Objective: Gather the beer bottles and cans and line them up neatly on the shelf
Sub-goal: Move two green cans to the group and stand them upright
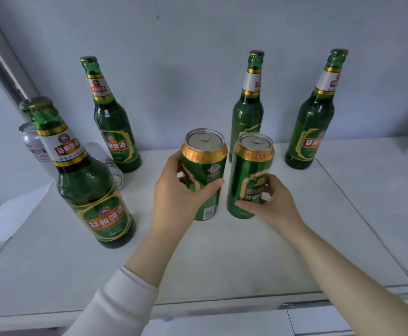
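Note:
Two green beer cans stand side by side at the middle of the white shelf (222, 251). My left hand (178, 197) wraps the left can (206, 163). My right hand (274, 204) grips the lower part of the right can (249, 166). Several green beer bottles stand upright: one near the front left (86, 190), one at the back left (113, 127), one behind the right can (247, 110), one at the back right (312, 124). Two silver-white cans sit at the far left, one upright (32, 144), one (106, 163) partly hidden behind the front-left bottle.
A pale wall (186, 57) closes the back of the shelf. A shelf seam (358, 214) runs diagonally on the right. A white sheet (16, 214) lies at the left edge. The shelf's front edge (222, 304) is close below my forearms.

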`<state>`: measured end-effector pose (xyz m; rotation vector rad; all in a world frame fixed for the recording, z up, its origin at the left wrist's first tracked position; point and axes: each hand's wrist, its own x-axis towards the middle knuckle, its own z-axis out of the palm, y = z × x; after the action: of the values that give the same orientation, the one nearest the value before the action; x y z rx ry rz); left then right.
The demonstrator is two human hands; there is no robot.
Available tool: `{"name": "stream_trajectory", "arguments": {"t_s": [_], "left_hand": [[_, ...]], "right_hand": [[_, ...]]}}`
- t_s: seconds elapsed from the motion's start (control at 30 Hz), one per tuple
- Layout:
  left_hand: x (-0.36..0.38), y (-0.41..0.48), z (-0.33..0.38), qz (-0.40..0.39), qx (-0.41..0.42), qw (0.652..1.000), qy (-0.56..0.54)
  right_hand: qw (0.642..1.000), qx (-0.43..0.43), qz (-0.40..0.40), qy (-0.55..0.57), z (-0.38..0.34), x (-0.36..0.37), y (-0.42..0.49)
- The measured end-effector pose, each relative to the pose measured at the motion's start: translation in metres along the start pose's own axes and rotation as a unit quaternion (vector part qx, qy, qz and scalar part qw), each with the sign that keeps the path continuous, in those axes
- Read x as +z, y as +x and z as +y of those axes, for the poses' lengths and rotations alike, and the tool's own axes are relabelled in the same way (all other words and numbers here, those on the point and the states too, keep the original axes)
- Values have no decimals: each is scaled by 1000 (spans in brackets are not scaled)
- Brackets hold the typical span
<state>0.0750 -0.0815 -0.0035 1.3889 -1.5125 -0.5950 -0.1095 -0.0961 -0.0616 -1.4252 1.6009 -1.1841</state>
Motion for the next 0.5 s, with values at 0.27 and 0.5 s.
{"name": "stream_trajectory", "arguments": {"t_s": [0.27,0.5], "left_hand": [[40,-15,98,-41,92,992,-70],[157,-75,198,-82,142,980,-117]], "right_hand": [[997,18,74,32,18,-109,-55],[991,39,125,17,61,-270,-106]]}}
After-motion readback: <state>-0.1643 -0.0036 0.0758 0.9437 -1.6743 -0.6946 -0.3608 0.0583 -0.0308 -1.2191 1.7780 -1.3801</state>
